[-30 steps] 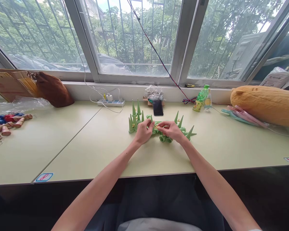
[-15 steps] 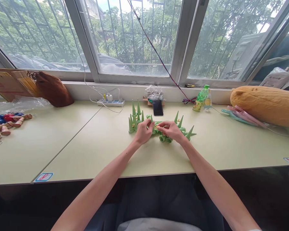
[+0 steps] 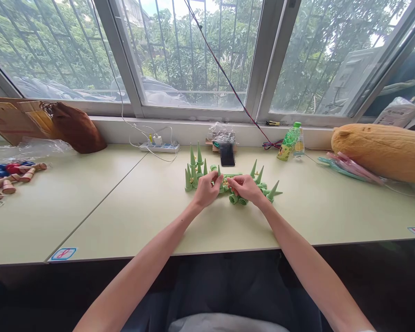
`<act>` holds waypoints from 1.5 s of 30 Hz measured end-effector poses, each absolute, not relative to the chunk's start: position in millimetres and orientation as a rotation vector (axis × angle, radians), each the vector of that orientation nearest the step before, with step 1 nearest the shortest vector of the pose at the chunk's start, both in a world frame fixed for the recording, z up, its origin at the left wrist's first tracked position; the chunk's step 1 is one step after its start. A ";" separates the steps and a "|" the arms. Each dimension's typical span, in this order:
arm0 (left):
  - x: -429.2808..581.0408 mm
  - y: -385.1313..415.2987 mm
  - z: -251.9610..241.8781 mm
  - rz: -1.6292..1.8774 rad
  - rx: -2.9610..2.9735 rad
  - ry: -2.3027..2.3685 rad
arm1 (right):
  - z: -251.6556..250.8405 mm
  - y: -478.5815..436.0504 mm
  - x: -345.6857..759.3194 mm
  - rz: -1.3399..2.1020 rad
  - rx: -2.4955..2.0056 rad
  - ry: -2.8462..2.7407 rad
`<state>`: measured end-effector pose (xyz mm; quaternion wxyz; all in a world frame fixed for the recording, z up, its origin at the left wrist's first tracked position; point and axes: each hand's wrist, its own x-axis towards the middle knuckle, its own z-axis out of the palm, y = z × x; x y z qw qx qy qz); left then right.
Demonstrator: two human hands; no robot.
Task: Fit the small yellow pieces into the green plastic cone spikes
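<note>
Left hand: thumb and fingers grasp a green cone, its tip poking up beside the fingertips.
Right hand: thumb and forefinger pinch what looks like a small yellow piece (tiny from where I'm standing, and partly covered), held just right of the cone; whether the two touch, I can't tell.
Step in hand: my reading is that the yellow piece is being worked against the green cone's side.
Next move calls for: a steady left grasp, I'd judge, and a fine, straight push from the right fingertips.
Against half a second ago: next to nothing differs; both hands keep their pose, and only the whole view has shifted by a hair.
Upright cones: clustered just left of the left fingers, points up.
Loose green parts: below the right fingers and out to their right, two hollow ends facing the person.
Phone: beyond the fingertips, on the far side of the tabletop.
</note>
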<state>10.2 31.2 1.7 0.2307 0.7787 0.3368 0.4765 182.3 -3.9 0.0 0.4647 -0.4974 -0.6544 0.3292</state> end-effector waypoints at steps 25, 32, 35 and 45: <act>10.7 32.8 -0.4 1.339 2.150 0.969 | 2.1 -4.9 180.8 0.824 -1.157 -1.638; 10.1 31.7 1.1 1.335 2.152 0.958 | -0.1 -3.6 181.5 0.753 -1.214 -1.709; 10.0 31.5 1.1 1.335 2.151 0.956 | 0.2 -3.3 180.9 0.769 -1.191 -1.677; 10.0 32.0 1.0 1.332 2.152 0.942 | -1.2 -3.3 180.3 0.737 -1.201 -1.704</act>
